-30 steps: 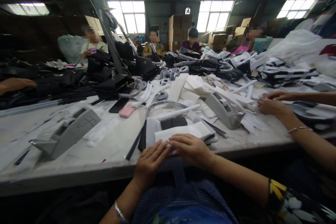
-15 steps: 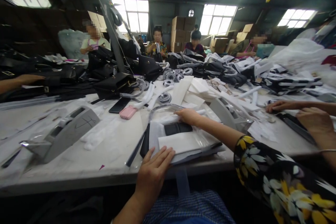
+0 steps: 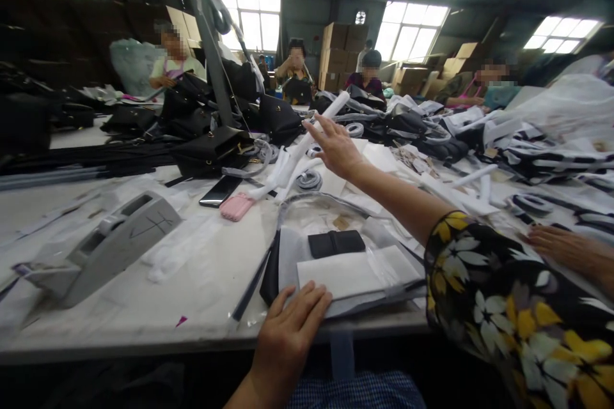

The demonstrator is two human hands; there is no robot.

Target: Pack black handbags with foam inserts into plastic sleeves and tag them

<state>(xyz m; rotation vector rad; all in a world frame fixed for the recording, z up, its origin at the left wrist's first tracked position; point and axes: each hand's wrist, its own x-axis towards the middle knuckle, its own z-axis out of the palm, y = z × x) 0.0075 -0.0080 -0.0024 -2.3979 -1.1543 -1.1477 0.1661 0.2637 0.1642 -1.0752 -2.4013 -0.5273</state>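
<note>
Left hand point(image 3: 295, 323): we rest it palm down on the near edge of the bag, fingers stretched out and close together, thumb a little apart.
Right hand point(image 3: 338, 147): we hold it out over the table with fingers spread, against the white foam tube point(image 3: 295, 156); we cannot tell whether they are clamped on it.
Black handbag point(image 3: 270, 276): it lies flat before us at the table edge, largely covered by pale wrapping point(image 3: 289, 249), its wrapped handle point(image 3: 314, 197) arching away from us.
On the bag: we see a folded white sheet point(image 3: 343, 275) along the near side and, just beyond it, a black wallet-like piece point(image 3: 336, 244) with a band across its middle.
Beyond the bag: a coil of wrapped strap point(image 3: 309, 180) lies on the table near the foam tube.
To our left: a pink case point(image 3: 237, 206) lies just beside a black smartphone point(image 3: 220, 192); nearer us stands a grey tape dispenser point(image 3: 122, 246) with pen marks on its side.
Table point(image 3: 206, 297): its pale top carries more black bags point(image 3: 211, 150) beyond the phone.
Co-workers: a hand point(image 3: 570, 255) rests at our right, partly behind our floral sleeve point(image 3: 503, 313); several people sit across the table.
</note>
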